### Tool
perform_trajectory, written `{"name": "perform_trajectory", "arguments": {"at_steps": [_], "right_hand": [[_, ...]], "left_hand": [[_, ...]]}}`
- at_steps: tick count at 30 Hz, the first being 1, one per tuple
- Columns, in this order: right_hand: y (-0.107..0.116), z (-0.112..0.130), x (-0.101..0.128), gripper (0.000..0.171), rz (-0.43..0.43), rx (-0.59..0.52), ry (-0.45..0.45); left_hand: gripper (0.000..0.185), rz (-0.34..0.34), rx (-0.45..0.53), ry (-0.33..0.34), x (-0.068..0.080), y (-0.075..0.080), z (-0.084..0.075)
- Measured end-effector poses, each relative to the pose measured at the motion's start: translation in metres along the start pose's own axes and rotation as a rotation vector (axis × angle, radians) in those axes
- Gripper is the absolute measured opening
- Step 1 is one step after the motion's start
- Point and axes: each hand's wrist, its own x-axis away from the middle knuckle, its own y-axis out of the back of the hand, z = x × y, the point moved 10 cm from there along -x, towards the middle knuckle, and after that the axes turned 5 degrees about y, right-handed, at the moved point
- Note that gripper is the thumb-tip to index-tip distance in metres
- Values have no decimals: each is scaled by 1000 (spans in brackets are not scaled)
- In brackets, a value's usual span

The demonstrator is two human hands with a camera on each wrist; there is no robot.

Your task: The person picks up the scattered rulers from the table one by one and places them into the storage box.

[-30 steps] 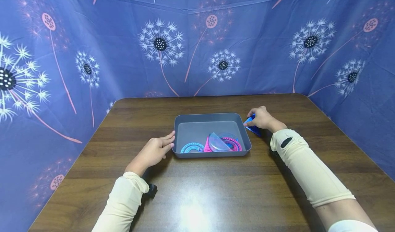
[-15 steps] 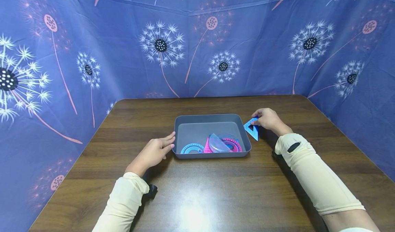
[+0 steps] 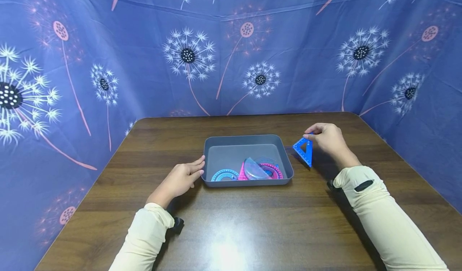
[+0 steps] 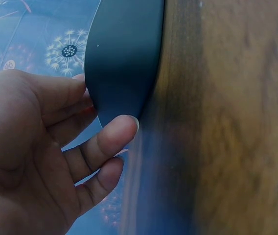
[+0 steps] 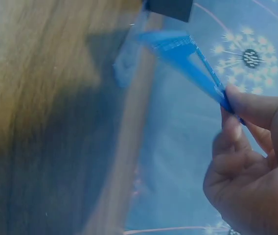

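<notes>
A blue set square [image 3: 307, 159] hangs tilted from my right hand [image 3: 330, 140], which pinches one corner between thumb and fingers. The right wrist view shows the same set square [image 5: 178, 58] slightly blurred, its open middle visible. My left hand [image 3: 182, 176] touches the left wall of a grey tray [image 3: 227, 154] with its fingertips. Close up, those fingers of the left hand [image 4: 36, 147] lie at the tray's rounded corner [image 4: 124, 58]. Inside the tray, along its near side, are a light blue protractor [image 3: 224, 170], a pink set square [image 3: 242, 174], a clear bluish protractor [image 3: 255, 170] and a pink protractor [image 3: 277, 170].
The tray stands on a brown wooden table [image 3: 231, 211]. A blue cloth [image 3: 223, 86] with dandelion prints hangs behind and beside it. A faint bluish patch [image 5: 125, 68] shows on the table near its edge in the right wrist view.
My right hand has moved right, away from the tray's right wall, and lifted the blue set square with it. My left hand has stayed at the tray.
</notes>
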Motion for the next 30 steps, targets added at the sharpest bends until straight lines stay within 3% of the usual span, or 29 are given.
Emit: {"name": "perform_trajectory", "arguments": {"at_steps": [4, 12, 21, 25, 30], "right_hand": [[19, 8, 12, 16, -100, -32, -13], [38, 25, 34, 19, -192, -242, -24], [33, 35, 51, 14, -230, -656, 15], [21, 45, 56, 6, -183, -781, 35], [-8, 59, 60, 12, -38, -735, 19]], "left_hand": [[40, 1, -4, -2, 0, -1, 1], [40, -5, -7, -14, 0, 0, 0], [39, -13, -6, -16, 1, 0, -1], [39, -12, 0, -5, 1, 0, -1], [40, -16, 4, -9, 2, 1, -2]]}}
